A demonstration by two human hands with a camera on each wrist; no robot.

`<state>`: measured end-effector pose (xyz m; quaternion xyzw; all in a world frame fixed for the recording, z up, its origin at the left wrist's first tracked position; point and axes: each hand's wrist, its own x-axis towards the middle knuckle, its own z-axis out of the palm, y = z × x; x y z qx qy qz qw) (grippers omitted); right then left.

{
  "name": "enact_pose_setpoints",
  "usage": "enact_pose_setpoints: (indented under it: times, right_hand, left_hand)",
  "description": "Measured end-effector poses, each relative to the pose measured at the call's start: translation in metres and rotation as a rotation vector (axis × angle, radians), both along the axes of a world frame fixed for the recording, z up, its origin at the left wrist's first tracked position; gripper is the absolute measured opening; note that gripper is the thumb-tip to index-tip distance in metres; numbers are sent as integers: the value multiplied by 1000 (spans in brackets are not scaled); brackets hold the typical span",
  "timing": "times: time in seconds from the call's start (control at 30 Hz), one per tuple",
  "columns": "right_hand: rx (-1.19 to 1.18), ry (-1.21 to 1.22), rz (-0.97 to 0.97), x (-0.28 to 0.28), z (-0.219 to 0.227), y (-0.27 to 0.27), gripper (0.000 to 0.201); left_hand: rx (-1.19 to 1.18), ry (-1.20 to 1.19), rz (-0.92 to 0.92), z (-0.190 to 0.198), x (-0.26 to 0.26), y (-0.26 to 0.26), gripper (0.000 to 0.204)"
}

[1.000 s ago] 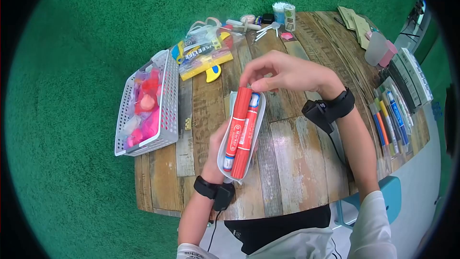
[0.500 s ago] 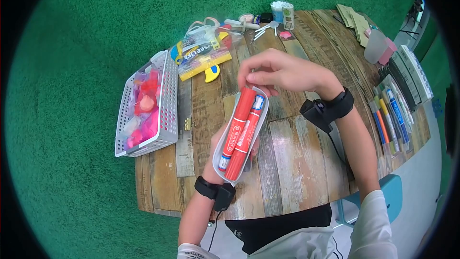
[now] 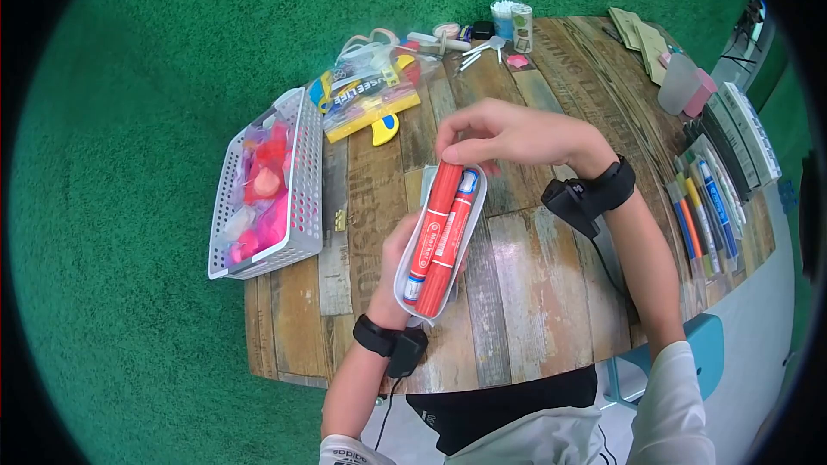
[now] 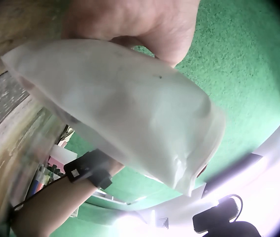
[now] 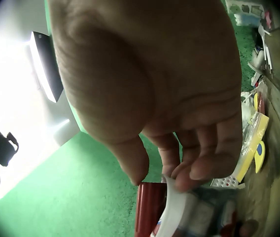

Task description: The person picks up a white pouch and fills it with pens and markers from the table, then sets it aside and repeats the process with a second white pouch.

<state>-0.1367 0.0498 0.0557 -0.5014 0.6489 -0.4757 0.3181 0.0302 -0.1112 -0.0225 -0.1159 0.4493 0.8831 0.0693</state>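
My left hand grips a whitish, translucent soft pouch from beneath, with its mouth facing up. Two thick red marker pens lie side by side in it. The left red marker pokes a little past the pouch's far end; the right red marker sits lower, its blue-and-white end at the top. With thumb and fingertips, my right hand pinches the far end of the left marker, right at the pouch rim. Most of the left fingers are hidden under the pouch in the head view.
A white basket of pink and red items stands at left. Beyond lie a yellow-edged plastic bag and a cotton swab tub. Colored pens in a clear sleeve lie at right, near a gold clip-like piece across the table.
The right thumb lifted off the marker's end half a second ago and is back against it now. The pouch swung slightly toward me and has come back up.
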Motion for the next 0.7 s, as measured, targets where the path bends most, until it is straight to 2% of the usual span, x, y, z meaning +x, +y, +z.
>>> enact_pose_setpoints:
  times: [0.13,0.2,0.3,0.43,0.53,0.6,0.7]
  right_hand:
    - [50,102,-25,-1,3,0,29]
    - [-41,210,-27,-4,-5,-2,28]
    - [-6,154,-16,-4,-8,0,27]
    - [-12,178,36,-7,-8,3,24]
    - [15,195,61,-6,-2,8,22]
    - [22,257,65,-4,2,10,21]
    - [-46,261,119,-4,5,11,18]
  left_hand:
    - [-76,3,29,-3,-5,-2,41]
    - [-39,-44,24,-5,-6,-4,42]
    - [-119,-65,65,3,-6,2,42]
    - [-48,-64,58,7,-4,5,41]
    - [-157,-63,111,15,-3,8,37]
    - [-55,-103,104,11,-3,5,36]
    - [-41,-111,51,11,-3,3,37]
